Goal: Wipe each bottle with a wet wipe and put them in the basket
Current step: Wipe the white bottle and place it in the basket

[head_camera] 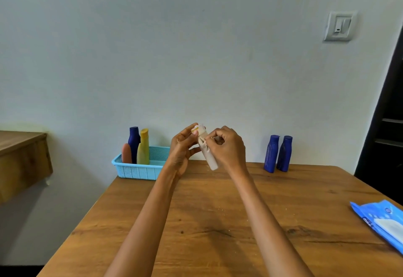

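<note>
Pale, smooth wall backs a grainy wooden surface (218, 222). Above it, the left hand (182, 148) pinches the cap end of a slim white bottle (210, 159), tilted, while the right hand (227, 146) grips a crumpled wet wipe (202, 143) against its side. A blue perforated plastic basket (139, 171) holds three upright bottles. Two curved dark-blue bottles (278, 153) stand far right; a glossy wipes pack (383, 222) lies nearer.
</note>
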Demonstrator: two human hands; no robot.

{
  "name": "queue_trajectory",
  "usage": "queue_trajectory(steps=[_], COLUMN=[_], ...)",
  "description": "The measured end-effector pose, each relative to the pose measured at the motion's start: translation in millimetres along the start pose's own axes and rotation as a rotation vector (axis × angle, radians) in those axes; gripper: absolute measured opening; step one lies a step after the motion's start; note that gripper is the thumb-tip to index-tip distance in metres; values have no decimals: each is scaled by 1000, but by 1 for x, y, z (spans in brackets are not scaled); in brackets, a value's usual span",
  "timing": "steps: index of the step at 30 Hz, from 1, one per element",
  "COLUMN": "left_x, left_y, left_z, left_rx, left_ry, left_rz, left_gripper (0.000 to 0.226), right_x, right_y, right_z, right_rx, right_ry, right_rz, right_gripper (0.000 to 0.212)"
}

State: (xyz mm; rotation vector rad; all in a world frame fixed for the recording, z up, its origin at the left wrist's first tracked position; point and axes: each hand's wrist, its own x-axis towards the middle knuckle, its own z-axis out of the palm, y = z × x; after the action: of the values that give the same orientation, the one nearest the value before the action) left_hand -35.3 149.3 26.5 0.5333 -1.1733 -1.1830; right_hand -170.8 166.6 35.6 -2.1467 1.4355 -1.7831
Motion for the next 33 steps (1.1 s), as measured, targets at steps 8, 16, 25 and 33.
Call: queue_trajectory(steps=[8,16,25,33], left_x=[2,0,-4,-4], left_y=[3,4,13,9], left_z=[4,1,-8,-1], left_rx=[32,64,5,35], left_ry=[16,4,-9,-31], left_rz=[11,13,18,14], left_gripper=[52,55,55,48], right_x=[-2,-4,3,-6], right_y=[-12,-1,-4,-15], right_z=[0,-3,-20,-7], right_rx=[210,164,251,255], right_ry=[37,-46,-73,5], right_rz=[-73,-12,27,8], right_gripper=[10,25,44,25])
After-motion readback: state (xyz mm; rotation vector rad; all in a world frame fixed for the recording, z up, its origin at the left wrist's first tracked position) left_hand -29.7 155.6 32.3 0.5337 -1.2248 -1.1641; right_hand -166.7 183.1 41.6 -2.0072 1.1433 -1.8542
